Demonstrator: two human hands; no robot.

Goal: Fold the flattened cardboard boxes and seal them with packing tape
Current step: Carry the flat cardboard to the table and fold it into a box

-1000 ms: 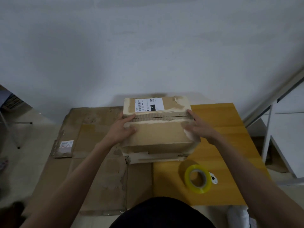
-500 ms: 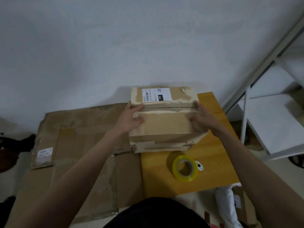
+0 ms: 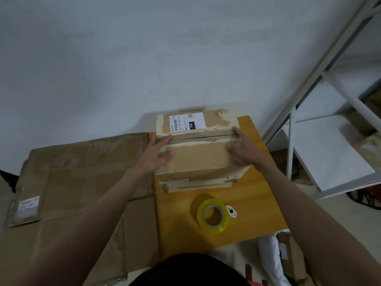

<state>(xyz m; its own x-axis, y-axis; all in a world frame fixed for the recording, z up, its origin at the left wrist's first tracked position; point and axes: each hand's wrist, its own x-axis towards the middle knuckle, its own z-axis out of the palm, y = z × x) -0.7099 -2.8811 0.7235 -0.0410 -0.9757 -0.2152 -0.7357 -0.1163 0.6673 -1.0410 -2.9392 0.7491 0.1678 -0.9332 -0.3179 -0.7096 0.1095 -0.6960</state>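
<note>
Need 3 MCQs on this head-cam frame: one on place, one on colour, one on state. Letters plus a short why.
1. Where does the roll of clear packing tape with a yellowish tint lie?
A. on top of the box
B. on the orange wooden table, nearer the person than the box
C. on the white shelf

2. What colour is the printed shipping label on the brown cardboard box?
A. white
B. red
C. green

3. How do the box's top flaps stand?
A. both upright
B. folded down, seam untaped
C. torn off

Key: 1 B, the roll sits on the table in front of the box. 2 A, the label is white with black print. 3 B, the left hand and right hand press the flaps flat; bare corrugated edges show at the seam.
</note>
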